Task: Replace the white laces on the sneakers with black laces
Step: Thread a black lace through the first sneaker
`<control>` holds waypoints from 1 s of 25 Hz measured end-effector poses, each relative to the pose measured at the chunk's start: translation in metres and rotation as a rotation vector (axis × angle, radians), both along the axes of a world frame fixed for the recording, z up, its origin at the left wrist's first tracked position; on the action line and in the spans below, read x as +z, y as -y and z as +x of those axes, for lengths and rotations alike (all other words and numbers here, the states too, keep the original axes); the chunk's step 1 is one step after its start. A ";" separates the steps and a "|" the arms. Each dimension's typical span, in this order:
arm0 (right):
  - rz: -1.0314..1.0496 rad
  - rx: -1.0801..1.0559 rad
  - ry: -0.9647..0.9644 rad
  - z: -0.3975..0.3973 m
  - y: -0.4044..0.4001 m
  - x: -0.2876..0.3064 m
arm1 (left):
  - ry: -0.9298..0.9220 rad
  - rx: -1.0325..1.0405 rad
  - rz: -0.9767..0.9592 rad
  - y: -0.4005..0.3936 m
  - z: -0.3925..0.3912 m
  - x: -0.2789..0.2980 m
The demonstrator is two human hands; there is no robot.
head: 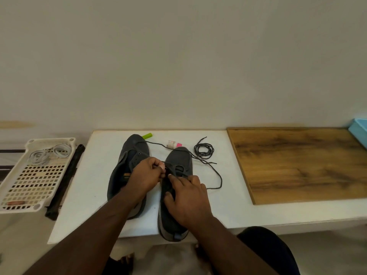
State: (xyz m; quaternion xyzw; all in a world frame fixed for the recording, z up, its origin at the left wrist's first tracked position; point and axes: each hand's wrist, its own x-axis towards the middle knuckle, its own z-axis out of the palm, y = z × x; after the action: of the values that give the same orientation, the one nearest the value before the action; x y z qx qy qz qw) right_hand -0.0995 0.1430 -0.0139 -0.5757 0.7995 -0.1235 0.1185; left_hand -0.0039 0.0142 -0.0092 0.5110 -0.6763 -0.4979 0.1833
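Two dark grey sneakers stand side by side on the white table (95,195), toes pointing away. The left sneaker (133,149) has bare eyelets. A black lace (217,175) runs through the front eyelets of the right sneaker (179,157), and its ends trail across the table. My left hand (146,173) pinches that lace beside the right sneaker's eyelets. My right hand (188,197) rests on the right sneaker's tongue and holds it down, fingers bent over the upper. A second black lace (204,149) lies coiled to the right. White laces (49,154) sit in a tray.
A white perforated tray (37,187) stands left of the table. A green tube (147,135) and a small white-and-pink bottle (173,144) lie behind the shoes. A wooden board (297,165) covers the table's right part, with a blue box (359,132) at the far right.
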 end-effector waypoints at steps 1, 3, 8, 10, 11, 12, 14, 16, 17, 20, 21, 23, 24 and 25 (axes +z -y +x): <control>0.000 -0.001 0.010 -0.001 -0.001 0.000 | -0.030 0.048 0.003 -0.002 0.004 0.003; 0.007 0.007 0.040 -0.002 -0.002 -0.001 | -0.117 0.155 0.008 -0.010 0.012 0.008; -0.034 0.018 0.102 -0.002 0.001 0.000 | -0.338 0.316 0.170 -0.035 0.009 0.008; -0.056 0.007 0.120 -0.003 0.007 0.000 | -0.274 0.263 0.142 -0.033 0.002 0.004; -0.049 0.008 0.113 -0.003 0.010 0.000 | -0.254 0.245 0.137 -0.032 0.000 0.002; -0.036 0.010 0.100 -0.002 0.013 0.000 | -0.243 0.235 0.137 -0.031 -0.001 0.000; -0.014 0.006 0.089 -0.003 0.016 0.000 | -0.248 0.254 0.157 -0.031 -0.002 -0.005; 0.009 -0.002 0.093 -0.006 0.018 -0.001 | -0.313 0.313 0.151 -0.033 -0.001 -0.006; 0.020 -0.009 0.091 -0.007 0.019 -0.002 | -0.370 0.359 0.132 -0.032 0.000 -0.003; 0.019 -0.034 0.113 -0.009 0.022 -0.004 | -0.634 0.492 0.115 -0.021 0.006 0.013; 0.011 -0.030 0.120 -0.008 0.022 -0.006 | -0.636 0.511 0.088 -0.018 0.009 0.015; -0.003 -0.018 0.126 -0.007 0.022 -0.008 | -0.337 0.400 -0.095 -0.014 0.014 0.006; -0.016 -0.017 0.127 -0.008 0.022 -0.009 | -0.138 0.261 -0.185 -0.015 0.015 -0.002; -0.029 -0.015 0.131 -0.009 0.022 -0.010 | 0.018 0.108 -0.242 -0.017 0.015 -0.010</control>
State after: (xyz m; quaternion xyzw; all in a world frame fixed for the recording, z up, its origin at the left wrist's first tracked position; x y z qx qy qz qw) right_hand -0.1085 0.1213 -0.0237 -0.5619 0.7926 -0.1735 0.1611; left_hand 0.0113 0.0313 -0.0194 0.5253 -0.7044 -0.3976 0.2642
